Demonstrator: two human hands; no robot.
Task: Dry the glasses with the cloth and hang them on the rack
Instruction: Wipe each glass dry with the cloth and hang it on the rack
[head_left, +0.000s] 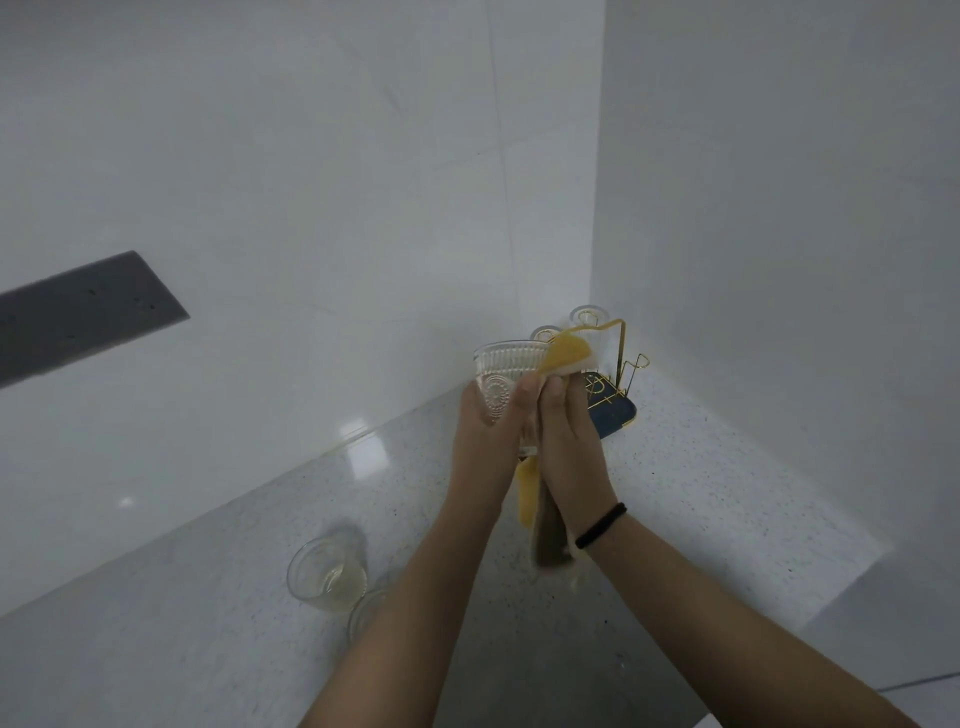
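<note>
Gripping ribbed glass (506, 387), hands rub soft cloth (563, 358).

White tiled walls (311, 156) meet in corner; speckled grey counter (701, 493) (glossy, light reflections); dark slab (78, 312) left.

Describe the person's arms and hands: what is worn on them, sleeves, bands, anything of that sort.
Both forearms are bare as far as the frame shows, with no sleeves in view. The right hand has a thin black band round its wrist. The left hand and its wrist carry nothing: no gloves, rings or watch show on either.
</note>
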